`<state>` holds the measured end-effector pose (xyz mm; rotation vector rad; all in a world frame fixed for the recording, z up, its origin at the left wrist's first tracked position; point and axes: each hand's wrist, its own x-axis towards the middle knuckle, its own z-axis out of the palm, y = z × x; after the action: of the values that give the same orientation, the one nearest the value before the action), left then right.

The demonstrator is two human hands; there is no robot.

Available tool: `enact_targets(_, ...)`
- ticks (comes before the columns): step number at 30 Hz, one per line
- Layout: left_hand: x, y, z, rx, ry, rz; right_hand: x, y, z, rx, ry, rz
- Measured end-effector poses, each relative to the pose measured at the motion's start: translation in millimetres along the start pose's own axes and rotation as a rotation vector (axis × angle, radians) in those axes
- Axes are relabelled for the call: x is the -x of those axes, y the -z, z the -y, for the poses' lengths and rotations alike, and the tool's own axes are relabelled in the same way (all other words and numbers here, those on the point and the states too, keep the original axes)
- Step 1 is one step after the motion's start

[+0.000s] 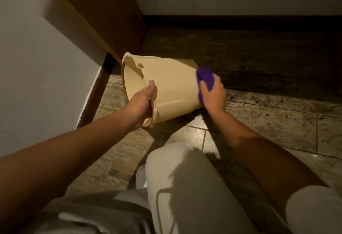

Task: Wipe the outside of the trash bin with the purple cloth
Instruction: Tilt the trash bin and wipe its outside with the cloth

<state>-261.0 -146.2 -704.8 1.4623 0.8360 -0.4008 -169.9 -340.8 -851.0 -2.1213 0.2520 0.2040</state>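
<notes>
Left hand (141, 102) grips the rim of the tipped cream plastic trash bin (172, 89); right hand (212, 93) clutches the bunched purple cloth (204, 78) at 3 o'clock, near the base; wiping looks underway, the far side likely left.

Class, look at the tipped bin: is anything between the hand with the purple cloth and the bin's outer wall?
Nothing visible is. The right hand presses the purple cloth directly against the outer wall of the trash bin near its base, while the left hand grips the rim and holds the bin tipped.
</notes>
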Motion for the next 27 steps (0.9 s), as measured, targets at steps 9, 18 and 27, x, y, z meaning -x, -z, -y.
enact_targets(9, -4, 40, -29, 0.062, -0.073, -0.055, -2, 26, 14, -0.116, 0.060, -0.204)
enact_targets(18, -3, 18, -23, 0.107, -0.068, -0.055, 49, -18, 108, -0.015, 0.474, 0.141)
enact_targets(27, -7, 46, -20, 0.107, -0.087, -0.218, 12, 15, 3, -0.082, 0.003, -0.117)
